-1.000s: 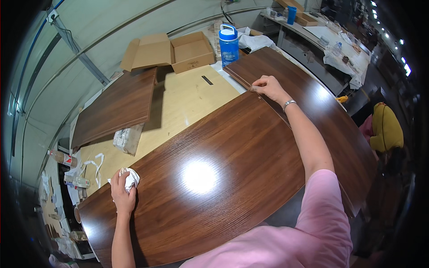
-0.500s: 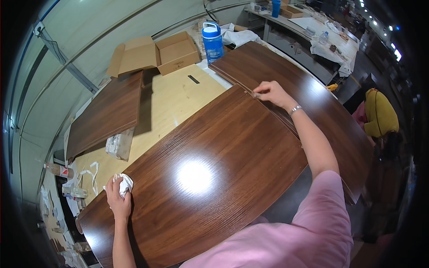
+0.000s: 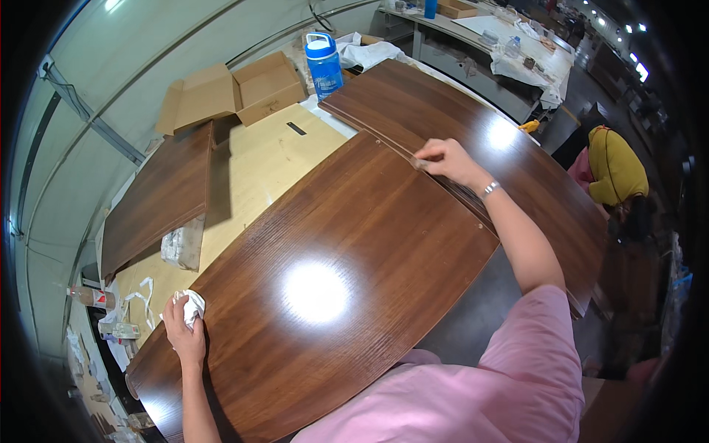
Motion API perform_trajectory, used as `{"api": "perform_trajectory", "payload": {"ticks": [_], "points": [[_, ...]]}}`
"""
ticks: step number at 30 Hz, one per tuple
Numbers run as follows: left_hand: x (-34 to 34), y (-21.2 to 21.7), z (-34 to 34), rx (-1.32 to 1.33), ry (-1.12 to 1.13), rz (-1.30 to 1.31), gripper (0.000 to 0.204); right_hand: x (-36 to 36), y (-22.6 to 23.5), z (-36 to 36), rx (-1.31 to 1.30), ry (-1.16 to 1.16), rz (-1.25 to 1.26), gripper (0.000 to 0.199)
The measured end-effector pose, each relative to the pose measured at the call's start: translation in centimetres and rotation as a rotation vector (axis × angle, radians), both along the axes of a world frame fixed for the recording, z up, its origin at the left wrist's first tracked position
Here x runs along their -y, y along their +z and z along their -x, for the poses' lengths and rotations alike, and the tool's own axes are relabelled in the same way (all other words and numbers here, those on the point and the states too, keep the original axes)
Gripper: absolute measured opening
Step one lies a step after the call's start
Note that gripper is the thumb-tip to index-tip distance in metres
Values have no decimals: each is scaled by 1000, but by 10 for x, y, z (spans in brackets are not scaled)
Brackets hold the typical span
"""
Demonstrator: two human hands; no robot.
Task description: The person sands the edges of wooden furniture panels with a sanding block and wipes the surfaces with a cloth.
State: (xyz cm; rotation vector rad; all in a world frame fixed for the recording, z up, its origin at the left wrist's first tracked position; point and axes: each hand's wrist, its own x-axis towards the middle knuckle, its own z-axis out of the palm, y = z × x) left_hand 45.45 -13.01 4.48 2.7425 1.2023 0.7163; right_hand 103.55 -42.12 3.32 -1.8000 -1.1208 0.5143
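My left hand (image 3: 185,334) grips a crumpled white cloth (image 3: 190,305), fingers curled tight around it, pressed on the near left edge of the large glossy brown panel (image 3: 332,288) that lies across the worktop (image 3: 269,159). My right hand (image 3: 447,159) reaches to the panel's far edge, fingers pinched narrowly together at the seam where it meets a second brown panel (image 3: 473,125) (whether they hold anything there, I cannot tell). A bright light glare sits on the panel between my two hands. Beyond my right fingers stands a blue jug (image 3: 323,63) with a white lid, and to its left an open cardboard box (image 3: 236,88). Past my left fingers, on the pale worktop, a third, narrower brown board (image 3: 159,196) lies beside a plastic-wrapped bundle (image 3: 182,244).
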Motion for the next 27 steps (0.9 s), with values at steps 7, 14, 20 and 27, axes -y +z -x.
{"api": "perform_trajectory", "payload": {"ticks": [7,14,20,27], "points": [[-3,-3,-5,-5,-18,-28,47,107,14,45,-13,-97,41,23],[-9,-9,-23,-19,-11,-70,48,151,23,67,-41,-111,27,32],[-12,-4,-46,-55,-27,-9,48,180,35,80,-71,-118,56,36],[10,-2,-155,-26,-325,-27,46,210,57,82,31,-136,98,33]]}}
